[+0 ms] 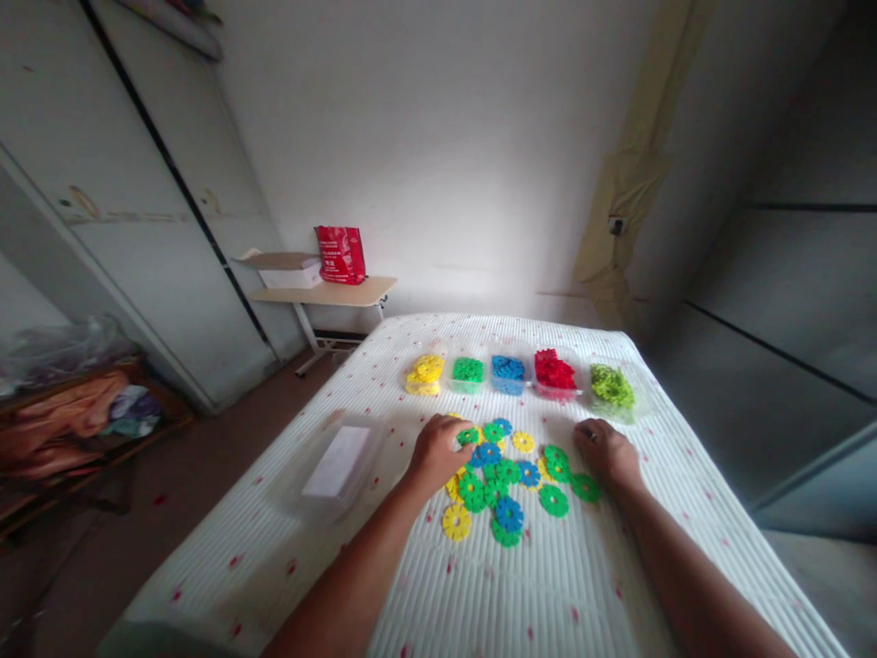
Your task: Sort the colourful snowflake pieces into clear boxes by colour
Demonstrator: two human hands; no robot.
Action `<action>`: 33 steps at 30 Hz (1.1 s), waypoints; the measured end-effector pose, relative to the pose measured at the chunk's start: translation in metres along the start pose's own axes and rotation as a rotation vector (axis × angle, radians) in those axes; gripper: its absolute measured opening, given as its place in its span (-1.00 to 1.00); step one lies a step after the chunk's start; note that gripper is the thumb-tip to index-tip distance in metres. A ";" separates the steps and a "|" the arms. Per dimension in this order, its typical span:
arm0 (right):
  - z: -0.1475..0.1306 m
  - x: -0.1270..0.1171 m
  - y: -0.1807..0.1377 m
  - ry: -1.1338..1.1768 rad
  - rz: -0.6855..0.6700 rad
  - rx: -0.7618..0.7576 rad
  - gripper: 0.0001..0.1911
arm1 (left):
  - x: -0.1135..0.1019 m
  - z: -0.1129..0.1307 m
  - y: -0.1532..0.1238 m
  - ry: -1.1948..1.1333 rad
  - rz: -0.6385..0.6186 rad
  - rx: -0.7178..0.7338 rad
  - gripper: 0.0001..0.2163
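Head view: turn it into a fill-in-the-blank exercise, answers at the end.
1. The row of clear tubs numbers ____ in all.
2. The middle tub holds ____ pieces.
3. The loose discs near the left hand and right hand are yellow, blue and ____.
4. The bag on the small table is ____.

Answers: five; blue; green; red.

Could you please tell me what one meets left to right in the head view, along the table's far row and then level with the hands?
Far row: yellow pieces, green pieces, blue pieces, red pieces, lime-green pieces. Nearer row: clear tray, left hand, loose discs, right hand.
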State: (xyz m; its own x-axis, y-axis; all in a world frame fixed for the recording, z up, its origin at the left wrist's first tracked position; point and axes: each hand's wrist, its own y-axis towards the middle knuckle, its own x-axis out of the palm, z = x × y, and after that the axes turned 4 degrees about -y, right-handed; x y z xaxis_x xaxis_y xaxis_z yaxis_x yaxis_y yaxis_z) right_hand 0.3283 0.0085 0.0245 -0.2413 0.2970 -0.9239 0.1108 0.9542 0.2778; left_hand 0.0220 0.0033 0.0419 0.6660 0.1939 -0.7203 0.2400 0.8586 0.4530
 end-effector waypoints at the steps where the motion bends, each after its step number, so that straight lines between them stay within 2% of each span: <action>1: 0.000 0.000 0.000 0.007 0.004 -0.002 -0.78 | 0.001 0.004 0.005 0.018 -0.035 0.002 -0.76; 6: -0.001 -0.001 -0.001 0.030 0.011 -0.003 -0.79 | 0.016 0.021 0.031 0.118 -0.138 -0.005 -0.77; 11: -0.002 -0.002 0.000 0.028 0.019 0.009 -0.79 | 0.037 0.028 0.036 0.191 -0.204 -0.057 -0.73; 19: 0.000 -0.001 0.001 0.024 0.000 0.003 -0.79 | 0.039 0.030 0.038 0.275 -0.289 -0.088 -0.71; 27: -0.002 -0.001 0.000 0.023 0.023 0.015 -0.79 | 0.043 0.027 0.038 0.249 -0.225 -0.069 -0.72; 33: -0.001 0.000 0.001 0.024 0.018 0.002 -0.79 | 0.033 0.017 0.037 -0.035 -0.157 -0.182 -0.72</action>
State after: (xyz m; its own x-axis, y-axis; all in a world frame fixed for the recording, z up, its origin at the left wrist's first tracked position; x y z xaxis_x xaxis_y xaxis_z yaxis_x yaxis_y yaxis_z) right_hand 0.3271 0.0094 0.0256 -0.2620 0.3153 -0.9121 0.1176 0.9485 0.2941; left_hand 0.0647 0.0331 0.0434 0.6554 0.0379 -0.7543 0.2128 0.9490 0.2326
